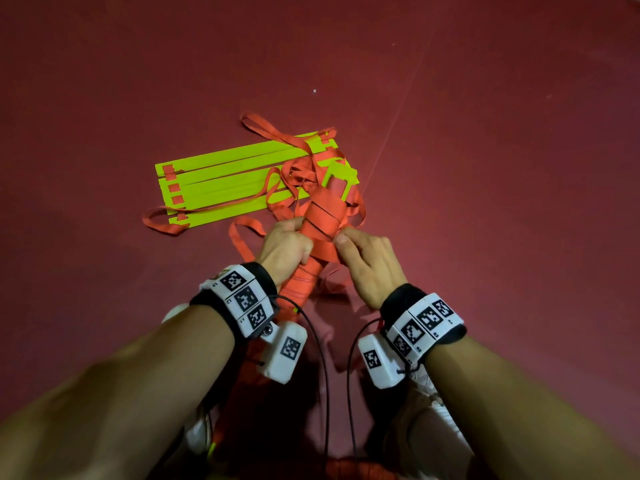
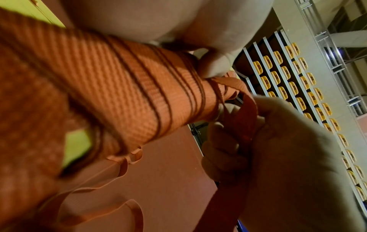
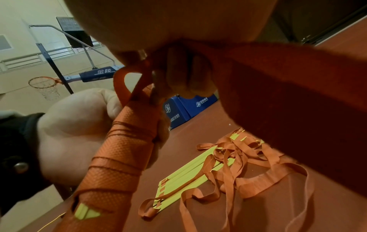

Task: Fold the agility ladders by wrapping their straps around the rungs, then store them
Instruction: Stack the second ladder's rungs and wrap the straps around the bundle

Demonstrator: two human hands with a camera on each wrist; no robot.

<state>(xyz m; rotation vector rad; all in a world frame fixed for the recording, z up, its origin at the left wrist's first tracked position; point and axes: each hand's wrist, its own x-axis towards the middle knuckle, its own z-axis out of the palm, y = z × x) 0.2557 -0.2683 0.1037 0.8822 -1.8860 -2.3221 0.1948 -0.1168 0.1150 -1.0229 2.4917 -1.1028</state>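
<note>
A bundle of rungs wrapped in orange strap [image 1: 320, 220] stands tilted between my hands over the red floor. My left hand [image 1: 294, 237] grips its middle, fingers curled round the wraps [image 2: 139, 94]. My right hand [image 1: 343, 240] pinches the loose orange strap [image 2: 244, 119] right beside the bundle [image 3: 123, 149], where a small strap loop [image 3: 123, 81] shows above the wraps. A yellow-green rung end [image 1: 341, 178] sticks out of the top. A second ladder [image 1: 221, 178] lies flat on the floor beyond, its yellow-green rungs stacked side by side and loose orange straps [image 1: 298, 168] tangled over its right end.
The red floor [image 1: 485, 168] spreads all around. My white shoes [image 1: 197, 434] are at the bottom edge. A basketball hoop [image 3: 42, 82] on a blue padded base [image 3: 188, 108] stands far off. Rows of yellow seats [image 2: 298, 86] line one wall.
</note>
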